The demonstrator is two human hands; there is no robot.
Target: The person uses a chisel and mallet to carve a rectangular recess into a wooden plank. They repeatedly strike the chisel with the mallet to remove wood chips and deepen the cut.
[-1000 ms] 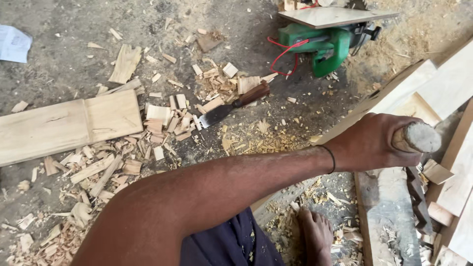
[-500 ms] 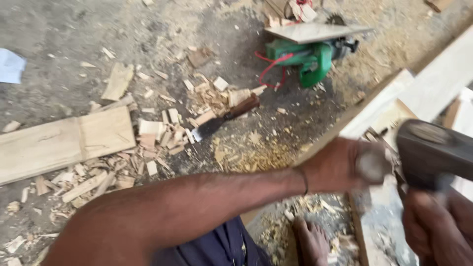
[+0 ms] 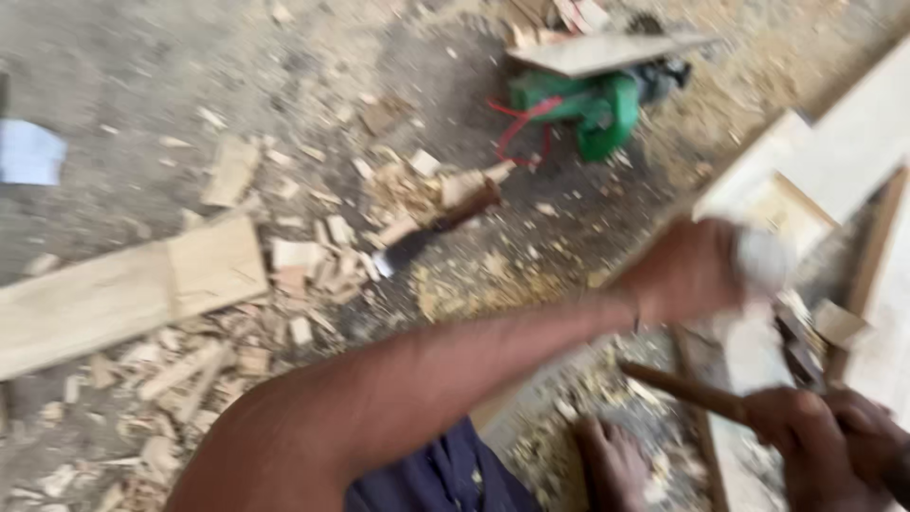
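- Where planks [image 3: 853, 161] lie at right: left hand [image 3: 697, 270], fingers wrapped around a pale, blurred handle end [image 3: 763, 258].
- Right hand [image 3: 825, 441], fingers closed on a wooden handle [image 3: 678, 387], low right.
- Green power tool [image 3: 578, 104], wood scraps [image 3: 313, 261], on the floor beyond.

Bare left forearm [image 3: 455, 365], no sleeve; thin dark band at the wrist just behind the left hand [image 3: 687, 270]. Right hand [image 3: 825, 446] bare, blurred. Dark navy cloth garment [image 3: 441, 479] below the forearm. Bare foot [image 3: 616, 465] left of the right hand.
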